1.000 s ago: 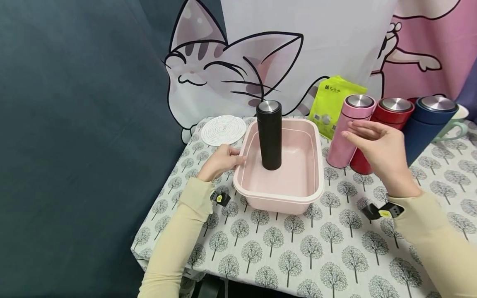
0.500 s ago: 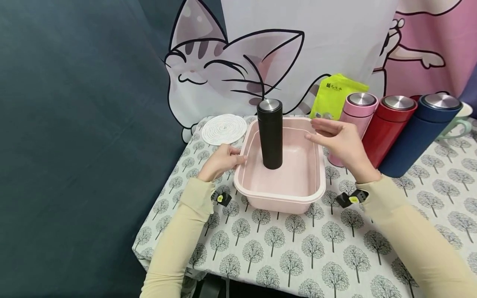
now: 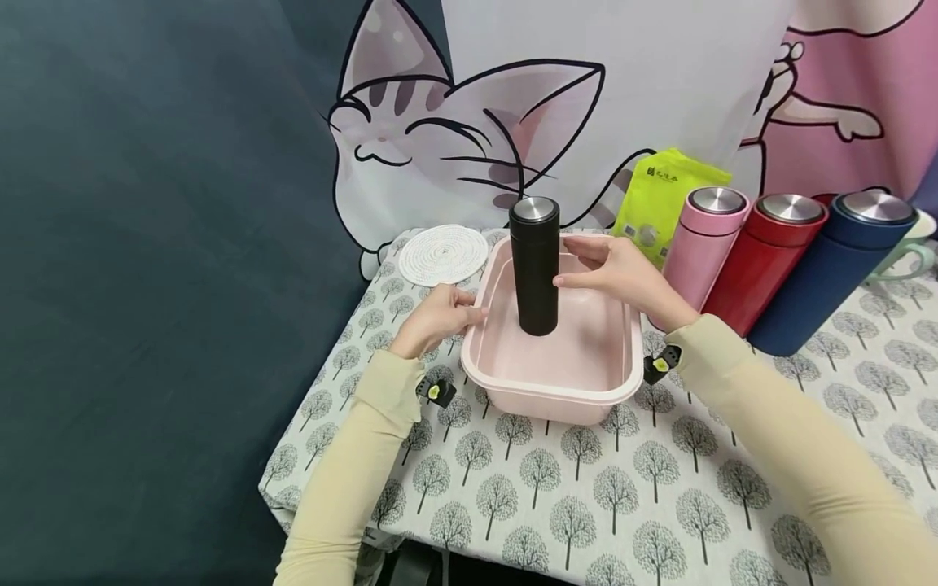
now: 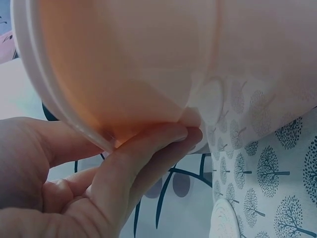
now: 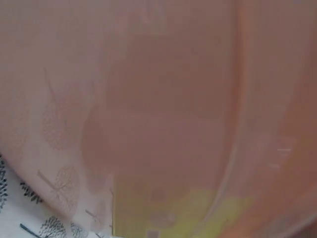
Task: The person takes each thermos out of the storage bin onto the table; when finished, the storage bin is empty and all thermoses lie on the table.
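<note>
In the head view, a black thermos flask [image 3: 535, 268] with a silver lid stands upright inside a pale pink plastic basin [image 3: 550, 394]. My left hand [image 3: 434, 322] pinches the basin's left rim, thumb over the inside and fingers beneath. The left wrist view shows those fingers [image 4: 148, 153] pressed against the outer wall. My right hand [image 3: 623, 270] reaches over the basin's right side with fingers extended, thumb tip right at the flask's side. The right wrist camera sees only the basin's wall [image 5: 163, 139] up close; the hand is hidden there.
Pink [image 3: 705, 244], red [image 3: 769, 260] and blue [image 3: 831, 268] flasks stand in a row to the right. A lime-green pouch [image 3: 663, 199] is behind them, a pale green mug [image 3: 905, 256] at far right. A white woven mat [image 3: 443, 255] lies left of the basin.
My right hand has moved left from in front of the pink and red flasks, over the basin's right rim, to the black flask. The left hand has kept its hold on the rim.
</note>
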`<control>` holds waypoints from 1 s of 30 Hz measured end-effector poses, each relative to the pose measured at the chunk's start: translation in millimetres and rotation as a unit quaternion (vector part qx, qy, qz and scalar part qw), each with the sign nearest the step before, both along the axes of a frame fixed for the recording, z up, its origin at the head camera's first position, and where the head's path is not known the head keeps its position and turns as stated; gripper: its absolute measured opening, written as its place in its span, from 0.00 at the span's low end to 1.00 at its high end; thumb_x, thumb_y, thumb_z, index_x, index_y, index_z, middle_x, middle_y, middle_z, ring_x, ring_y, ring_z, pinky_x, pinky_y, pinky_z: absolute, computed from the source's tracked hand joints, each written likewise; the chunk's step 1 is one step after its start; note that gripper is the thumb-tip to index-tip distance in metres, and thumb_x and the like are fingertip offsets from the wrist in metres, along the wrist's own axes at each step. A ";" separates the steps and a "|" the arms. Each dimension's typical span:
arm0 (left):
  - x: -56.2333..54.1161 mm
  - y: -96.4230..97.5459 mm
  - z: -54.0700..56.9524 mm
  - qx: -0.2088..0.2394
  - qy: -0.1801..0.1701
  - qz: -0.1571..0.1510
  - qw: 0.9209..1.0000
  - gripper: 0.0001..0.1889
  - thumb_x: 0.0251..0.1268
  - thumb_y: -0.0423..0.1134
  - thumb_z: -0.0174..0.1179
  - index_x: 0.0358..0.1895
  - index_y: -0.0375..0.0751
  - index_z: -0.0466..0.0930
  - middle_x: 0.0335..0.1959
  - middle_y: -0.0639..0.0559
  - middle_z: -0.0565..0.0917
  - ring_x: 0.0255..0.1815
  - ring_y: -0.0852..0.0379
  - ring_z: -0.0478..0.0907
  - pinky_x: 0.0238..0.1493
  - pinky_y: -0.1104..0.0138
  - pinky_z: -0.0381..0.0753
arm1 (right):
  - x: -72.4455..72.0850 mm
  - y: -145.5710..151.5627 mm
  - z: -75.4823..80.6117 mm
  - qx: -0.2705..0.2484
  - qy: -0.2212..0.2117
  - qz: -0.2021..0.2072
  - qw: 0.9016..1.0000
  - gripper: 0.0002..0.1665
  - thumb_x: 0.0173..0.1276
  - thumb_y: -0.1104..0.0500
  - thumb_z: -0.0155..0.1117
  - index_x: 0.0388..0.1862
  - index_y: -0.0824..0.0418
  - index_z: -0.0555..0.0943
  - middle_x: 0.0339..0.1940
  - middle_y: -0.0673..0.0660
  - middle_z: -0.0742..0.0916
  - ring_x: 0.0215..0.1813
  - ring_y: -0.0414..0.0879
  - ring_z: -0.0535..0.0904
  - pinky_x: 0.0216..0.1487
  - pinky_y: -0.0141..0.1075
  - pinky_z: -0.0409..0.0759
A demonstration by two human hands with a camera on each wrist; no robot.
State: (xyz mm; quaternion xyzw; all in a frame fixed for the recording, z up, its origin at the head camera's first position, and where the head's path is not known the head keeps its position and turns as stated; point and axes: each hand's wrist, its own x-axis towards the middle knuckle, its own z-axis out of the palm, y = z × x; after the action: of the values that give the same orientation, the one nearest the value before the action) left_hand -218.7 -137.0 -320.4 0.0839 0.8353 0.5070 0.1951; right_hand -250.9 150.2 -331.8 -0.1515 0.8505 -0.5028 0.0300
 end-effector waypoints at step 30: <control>-0.3 0.1 -1.5 -0.016 0.003 0.002 1.000 0.16 0.68 0.31 0.57 0.53 0.21 0.77 0.45 0.27 0.83 0.27 0.58 0.79 0.31 0.70 0.83 | -13.1 -30.0 -10.7 0.095 0.112 -0.039 0.988 0.34 0.46 0.38 0.79 0.48 0.54 0.83 0.40 0.54 0.90 0.42 0.47 0.86 0.44 0.42 0.82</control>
State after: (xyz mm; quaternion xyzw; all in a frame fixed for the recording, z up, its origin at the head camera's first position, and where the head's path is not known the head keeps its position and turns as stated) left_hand -219.0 -136.8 -321.9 0.0806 0.8440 0.4938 0.1931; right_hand -264.0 120.2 -342.5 -0.1699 0.8977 -0.4002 -0.0713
